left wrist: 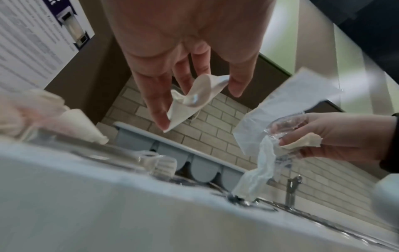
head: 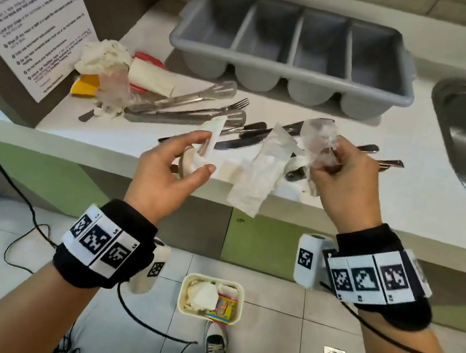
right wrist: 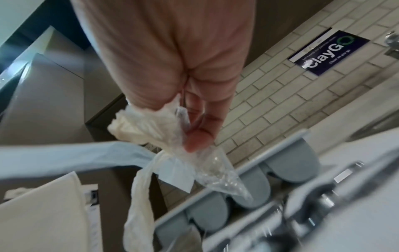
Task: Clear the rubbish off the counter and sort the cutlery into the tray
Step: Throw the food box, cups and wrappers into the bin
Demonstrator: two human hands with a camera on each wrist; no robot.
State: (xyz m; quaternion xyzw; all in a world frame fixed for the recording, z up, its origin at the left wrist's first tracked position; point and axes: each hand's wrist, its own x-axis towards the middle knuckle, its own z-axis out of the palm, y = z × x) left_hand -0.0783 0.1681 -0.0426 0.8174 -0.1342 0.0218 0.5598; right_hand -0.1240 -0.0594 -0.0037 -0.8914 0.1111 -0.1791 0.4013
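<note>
A person's left hand (head: 168, 171) pinches a white wrapper (head: 210, 138) while the right hand (head: 344, 180) clutches crumpled plastic and tissue (head: 318, 143); beyond both grips, cutlery (head: 206, 109) lies unsorted before the empty 4-compartment tray (head: 290, 71), more rubbish (head: 105, 60) left of it.

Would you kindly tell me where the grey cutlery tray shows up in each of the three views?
Head: the tray sits top centre, at the back of the counter, all four compartments empty.
Left wrist: the tray is mid-frame, seen from low, below the left hand.
Right wrist: the tray runs across the lower right, below the right hand.
Shared landmark: the rounded bottoms of its compartments.
</note>
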